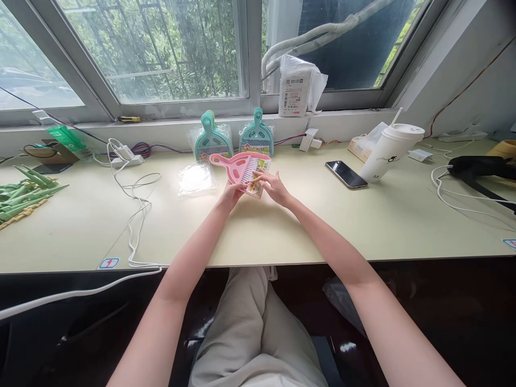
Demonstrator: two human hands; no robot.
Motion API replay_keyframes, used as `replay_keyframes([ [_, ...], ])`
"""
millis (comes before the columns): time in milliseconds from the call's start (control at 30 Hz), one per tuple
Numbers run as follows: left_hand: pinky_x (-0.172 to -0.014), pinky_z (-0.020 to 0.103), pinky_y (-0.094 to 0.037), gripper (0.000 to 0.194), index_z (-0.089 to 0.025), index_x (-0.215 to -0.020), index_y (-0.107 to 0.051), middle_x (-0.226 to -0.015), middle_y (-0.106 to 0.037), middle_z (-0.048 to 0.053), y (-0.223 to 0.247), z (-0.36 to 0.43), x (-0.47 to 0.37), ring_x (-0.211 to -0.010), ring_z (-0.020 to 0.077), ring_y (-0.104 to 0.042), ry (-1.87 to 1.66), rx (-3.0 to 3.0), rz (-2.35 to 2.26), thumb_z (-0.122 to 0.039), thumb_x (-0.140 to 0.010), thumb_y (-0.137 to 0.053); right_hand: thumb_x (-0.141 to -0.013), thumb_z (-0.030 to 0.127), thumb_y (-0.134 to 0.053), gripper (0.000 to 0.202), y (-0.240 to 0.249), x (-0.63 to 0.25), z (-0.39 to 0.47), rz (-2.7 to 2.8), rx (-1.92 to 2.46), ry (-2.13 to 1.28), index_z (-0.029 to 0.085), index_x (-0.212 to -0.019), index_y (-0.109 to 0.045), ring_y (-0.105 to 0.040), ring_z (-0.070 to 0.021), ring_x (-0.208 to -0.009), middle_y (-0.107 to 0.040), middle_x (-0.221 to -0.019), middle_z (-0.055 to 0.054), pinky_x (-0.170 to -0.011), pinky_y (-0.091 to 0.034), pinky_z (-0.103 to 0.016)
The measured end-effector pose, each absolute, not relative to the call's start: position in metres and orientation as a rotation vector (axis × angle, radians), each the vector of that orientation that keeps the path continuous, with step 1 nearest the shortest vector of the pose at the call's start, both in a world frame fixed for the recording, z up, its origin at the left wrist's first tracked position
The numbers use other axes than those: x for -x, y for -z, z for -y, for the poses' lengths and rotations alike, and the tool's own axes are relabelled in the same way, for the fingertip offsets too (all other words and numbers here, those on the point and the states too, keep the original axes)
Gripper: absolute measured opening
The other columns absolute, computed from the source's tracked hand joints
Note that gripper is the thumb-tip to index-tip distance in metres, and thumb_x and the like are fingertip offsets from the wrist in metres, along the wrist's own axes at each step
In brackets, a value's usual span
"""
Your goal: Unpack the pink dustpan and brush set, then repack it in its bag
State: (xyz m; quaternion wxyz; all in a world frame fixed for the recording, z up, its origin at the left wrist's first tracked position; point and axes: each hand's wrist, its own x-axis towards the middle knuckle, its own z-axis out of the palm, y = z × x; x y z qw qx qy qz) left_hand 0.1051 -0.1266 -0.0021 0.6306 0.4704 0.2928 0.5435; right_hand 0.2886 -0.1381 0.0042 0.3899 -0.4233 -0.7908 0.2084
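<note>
A pink mini dustpan with a brush [237, 168] is tilted above the desk, its handle pointing left. My left hand [232, 194] grips its lower edge. Across the printed card [255, 185] on the set's front lie the outstretched fingers of my right hand [274, 188], touching it without a grip. Behind, two teal dustpan sets in clear wrap, a left one [213, 141] and a right one [257, 138], lean upright against the wall. Clear plastic bags [196, 178] lie flat on the desk to the left of my hands.
White cables [137, 217] run over the desk [169, 231] at left, near green leaves [28, 191]. A phone [346, 174], a tall white cup [389, 153] and a tissue pack [366, 142] occupy the right. One wrapped white package [296, 88] stands on the windowsill.
</note>
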Motion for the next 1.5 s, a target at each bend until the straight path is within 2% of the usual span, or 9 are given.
replay_keyframes([
  [367,-0.098,0.040,-0.051,0.066,-0.018,-0.122,-0.057,-0.114,-0.070,0.007,0.009,0.119,-0.101,-0.111,0.0257,-0.064,-1.321,-1.064,-0.706,-0.014,-0.058,-0.075,-0.093,0.030,-0.044,0.042,0.006,-0.288,0.134,2.068,1.151,-0.345,0.032,-0.133,-0.055,-0.028,-0.0273,-0.148,-0.047,-0.150,-0.002,-0.112,0.002,-0.074],
  [533,-0.101,0.041,-0.049,0.064,-0.018,-0.123,-0.057,-0.116,-0.069,0.008,0.006,0.122,-0.104,-0.113,0.0263,-0.063,-1.335,-1.065,-0.656,-0.014,-0.061,-0.073,-0.088,0.038,-0.052,0.066,0.014,-0.284,0.130,1.776,1.187,-0.375,0.027,-0.150,-0.031,-0.011,-0.0255,-0.152,-0.024,-0.162,-0.006,-0.119,-0.006,-0.062],
  [600,-0.103,0.041,-0.048,0.066,-0.019,-0.126,-0.056,-0.116,-0.069,0.007,0.004,0.124,-0.104,-0.115,0.0260,-0.063,-1.332,-1.081,-0.633,-0.014,-0.062,-0.073,-0.087,0.041,-0.056,0.075,0.017,-0.282,0.127,1.550,1.168,-0.566,0.023,-0.152,-0.024,-0.016,-0.0249,-0.151,-0.022,-0.162,-0.010,-0.120,-0.018,-0.055],
  [733,-0.102,0.042,-0.048,0.071,-0.022,-0.129,-0.053,-0.117,-0.069,0.007,0.002,0.126,-0.105,-0.115,0.0256,-0.063,-1.279,-1.125,-0.628,-0.013,-0.062,-0.073,-0.087,0.041,-0.058,0.058,0.019,-0.280,0.125,1.322,0.953,-1.167,0.016,-0.137,-0.043,-0.057,-0.0247,-0.126,-0.056,-0.140,-0.015,-0.107,-0.046,-0.044],
  [833,-0.100,0.041,-0.049,0.071,-0.022,-0.129,-0.055,-0.120,-0.068,0.007,0.001,0.127,-0.104,-0.116,0.0256,-0.062,-1.221,-1.157,-0.626,-0.014,-0.061,-0.074,-0.084,0.037,-0.065,0.037,0.019,-0.279,0.127,1.181,0.909,-1.326,0.020,-0.115,-0.057,-0.072,-0.0203,-0.096,-0.071,-0.116,-0.007,-0.093,-0.057,-0.040],
  [1067,-0.097,0.040,-0.050,0.065,-0.021,-0.126,-0.058,-0.119,-0.067,0.008,-0.001,0.129,-0.103,-0.113,0.0253,-0.063,-1.178,-1.256,-0.648,-0.022,-0.064,-0.077,-0.083,0.024,-0.067,0.019,0.020,-0.279,0.127,1.027,0.925,-1.378,0.020,-0.100,-0.062,-0.073,-0.0154,-0.074,-0.076,-0.094,-0.002,-0.080,-0.062,-0.037],
  [1300,-0.088,0.048,-0.053,0.051,-0.019,-0.116,-0.062,-0.108,-0.069,0.014,-0.004,0.112,-0.082,-0.108,0.0326,-0.063,-1.099,-1.398,-1.018,-0.059,-0.085,-0.054,-0.082,0.024,-0.070,0.020,0.020,-0.284,0.125,0.967,0.971,-1.334,0.020,-0.099,-0.063,-0.074,-0.0166,-0.078,-0.076,-0.096,-0.003,-0.080,-0.062,-0.036],
  [1400,-0.104,0.050,-0.043,0.035,-0.022,-0.116,-0.061,-0.115,-0.065,0.012,-0.002,0.103,-0.062,-0.122,0.0329,-0.054,-1.402,-1.564,-1.450,-0.041,-0.087,-0.056,-0.081,0.022,-0.069,0.020,0.022,-0.287,0.123,0.951,1.009,-1.311,0.019,-0.100,-0.063,-0.074,-0.0172,-0.076,-0.076,-0.097,-0.005,-0.077,-0.062,-0.036],
  [1500,-0.115,0.054,-0.028,0.044,-0.020,-0.128,-0.053,-0.136,-0.051,0.013,0.001,0.097,-0.039,-0.138,0.0326,-0.035,-1.613,-1.644,-1.854,-0.016,-0.085,-0.050,-0.082,0.022,-0.069,0.021,0.024,-0.288,0.122,0.942,1.023,-1.290,0.019,-0.102,-0.063,-0.073,-0.0172,-0.077,-0.076,-0.099,-0.005,-0.076,-0.062,-0.035],
])
